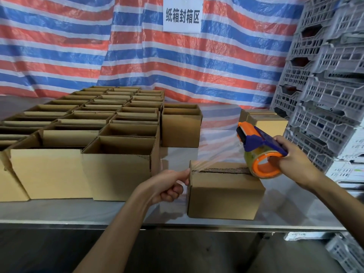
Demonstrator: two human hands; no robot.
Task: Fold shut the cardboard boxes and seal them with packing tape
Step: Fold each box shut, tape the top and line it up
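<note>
a closed cardboard box [224, 194] sits near the front edge of the steel table [137, 211], its top seam showing, with a strip of clear tape [212, 156] stretched from its upper left edge up to an orange and purple tape dispenser [262, 142]. the left hand [169, 184] pins the strip's end against that edge with forefinger and thumb, other fingers curled, while the right hand [291, 156] grips the dispenser over the box's right end. rows of open cardboard boxes [98, 134] fill the table's left, closed boxes [267, 121] stand behind, grey plastic crates [325, 75] are stacked at right, and a striped tarp [78, 46] carries a paper sign [182, 15].
</note>
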